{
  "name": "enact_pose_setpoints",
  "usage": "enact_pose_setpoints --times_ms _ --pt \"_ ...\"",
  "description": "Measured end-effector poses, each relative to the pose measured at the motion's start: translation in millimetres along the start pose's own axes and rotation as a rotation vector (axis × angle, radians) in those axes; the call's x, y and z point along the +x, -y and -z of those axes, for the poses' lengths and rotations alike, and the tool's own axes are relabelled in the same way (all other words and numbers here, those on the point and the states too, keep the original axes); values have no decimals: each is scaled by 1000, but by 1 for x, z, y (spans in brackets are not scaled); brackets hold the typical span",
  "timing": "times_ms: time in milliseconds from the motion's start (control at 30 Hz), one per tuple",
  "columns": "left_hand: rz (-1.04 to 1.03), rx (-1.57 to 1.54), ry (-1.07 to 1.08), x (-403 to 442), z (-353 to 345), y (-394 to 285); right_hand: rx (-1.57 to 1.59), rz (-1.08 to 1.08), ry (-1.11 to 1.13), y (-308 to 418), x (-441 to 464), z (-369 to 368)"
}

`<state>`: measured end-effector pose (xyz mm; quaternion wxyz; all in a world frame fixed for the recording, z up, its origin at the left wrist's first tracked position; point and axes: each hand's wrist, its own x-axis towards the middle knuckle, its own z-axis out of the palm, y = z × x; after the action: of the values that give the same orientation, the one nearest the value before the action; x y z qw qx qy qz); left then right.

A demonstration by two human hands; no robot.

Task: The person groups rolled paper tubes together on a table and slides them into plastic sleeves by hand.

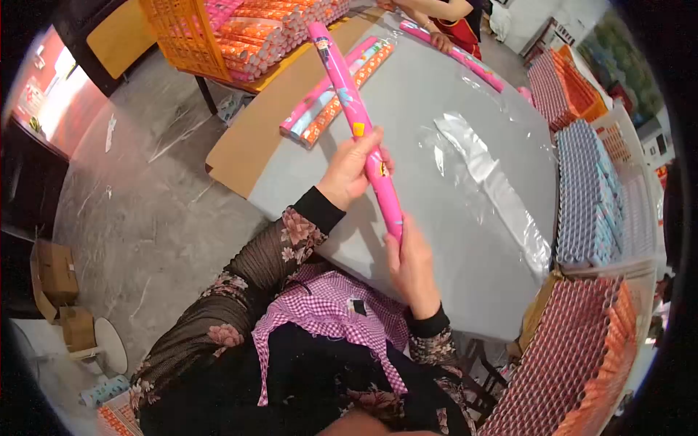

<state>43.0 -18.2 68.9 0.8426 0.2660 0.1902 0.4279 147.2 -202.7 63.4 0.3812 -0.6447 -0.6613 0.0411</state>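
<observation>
Largest element: grey table (465,283), curved at the near and right edges. Along the right side, stacks of patterned rolls laid parallel, one red-and-white stack (556,349) nearest and one blue-and-white stack (582,189) beyond. At upper left, an orange slatted crate (178,43) next to a pile of orange-patterned rolls (265,36). Between floor and table top, a sheet of brown cardboard (243,156) along the left edge. At lower centre, purple gingham cloth (320,312) at the wearer's front. Right of centre, clear plastic film (480,163) flat on the table. Left of centre, three rolls side by side (338,91) in pink, pale blue and orange. At the far edge, a second pink roll (472,64), with another person's hand (441,41) at it.

In both hands, above the table and aslant: one pink roll (349,102), upper end well beyond the left hand (351,168). Left fingers closed about the middle of the roll, thumb across its upper face, fingertips emerging on the far side. Right hand (414,265) at the lower end, roll narrowly held between thumb on the left and fingers on the right; underside contact impossible to tell. Smallest: a yellow patch (358,129) just above the left thumb.
</observation>
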Motion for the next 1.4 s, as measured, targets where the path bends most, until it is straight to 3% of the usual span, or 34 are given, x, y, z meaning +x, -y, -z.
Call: enact_pose_setpoints --times_ms 100,167,200,233,300,333,367,467,500,567,600,633,733,767,833,900,967,1000,1033,1100,1133,1233,1400 --pt "-39 28 -59 -9 4 -9 166 -126 48 13 -32 4" --pt "23 -116 193 -16 13 -19 932 -633 365 17 -43 11" --pt "19 -233 336 -18 15 -21 1210 -699 366 22 -47 10" --pt "19 -230 341 -20 15 -23 1210 -694 361 24 -51 8" --pt "20 -363 685 -23 13 -29 1918 -786 459 21 -61 -3" --pt "49 -333 674 -24 12 -30 2014 -734 528 19 -63 -18" --pt "56 -333 681 -26 11 -32 2014 -729 519 16 -66 -23" --pt "-45 52 19 -29 7 -32 1180 -652 343 6 -62 -28" --pt "-41 52 19 -30 5 -30 1181 -655 342 4 -58 -30" --pt "-241 202 -247 -33 0 -24 249 -152 -23 3 -50 -33" --pt "-260 219 -222 -41 -10 -22 240 -321 99 10 -50 -31" --pt "-262 215 -225 -40 -8 -24 237 -318 103 16 -50 -28" --pt "-160 115 -10 -39 2 -31 942 -725 470 27 -46 -14" --pt "-155 117 -14 -37 9 -31 946 -731 471 24 -47 -12" --pt "3 -219 301 -33 21 -29 1402 -885 601 18 -50 -6" --pt "13 -231 381 -30 28 -27 1583 -784 629 13 -55 -13" --pt "56 -80 98 -28 29 -19 1398 -817 635 16 -52 -12" --pt "39 -16 -52 -28 27 -16 1149 -784 664 12 -46 -8" --pt "43 -23 -66 -32 25 -9 1149 -797 674 7 -48 -8" --pt "-116 60 -223 -37 20 8 204 -183 250 -1 -52 -13" --pt "-116 87 -214 -33 21 14 108 -279 241 4 -52 -14" --pt "-106 106 -222 -32 18 21 138 -412 233 9 -56 -18" --pt "-23 115 -244 -36 25 31 213 -322 191 -8 -68 -24"
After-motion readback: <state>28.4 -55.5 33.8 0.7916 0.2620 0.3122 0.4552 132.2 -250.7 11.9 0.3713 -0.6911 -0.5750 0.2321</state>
